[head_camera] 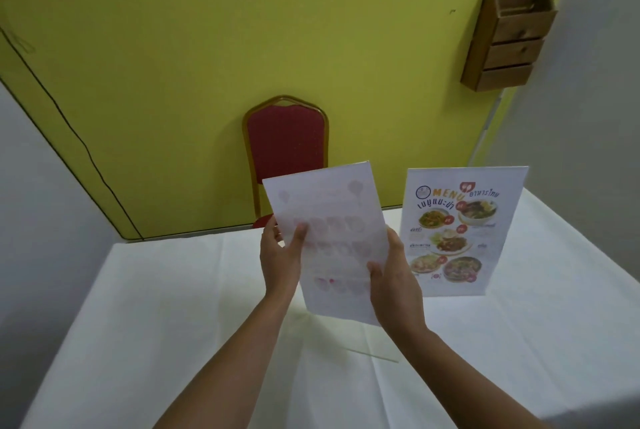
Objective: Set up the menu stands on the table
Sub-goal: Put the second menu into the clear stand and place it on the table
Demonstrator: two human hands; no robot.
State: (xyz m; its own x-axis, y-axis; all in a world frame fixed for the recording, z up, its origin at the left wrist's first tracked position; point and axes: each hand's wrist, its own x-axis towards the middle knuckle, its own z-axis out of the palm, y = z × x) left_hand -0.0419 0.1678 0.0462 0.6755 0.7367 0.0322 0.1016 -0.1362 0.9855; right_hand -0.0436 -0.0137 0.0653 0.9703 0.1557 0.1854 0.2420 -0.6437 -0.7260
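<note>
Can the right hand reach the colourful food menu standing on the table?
Probably yes: the upright colourful food menu stands just beside the right hand with nothing between, but that hand is gripping the pale paper sheet.

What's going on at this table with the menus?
A person is setting out menus. Both hands, left hand and right hand, hold a menu sheet above the white tablecloth, its blank back towards the camera. To the right, a finished menu stand already stands upright, facing the camera.

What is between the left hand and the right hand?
In the head view, a pale menu sheet, faint print showing through, is held between the left hand and the right hand, above the white table.
</note>
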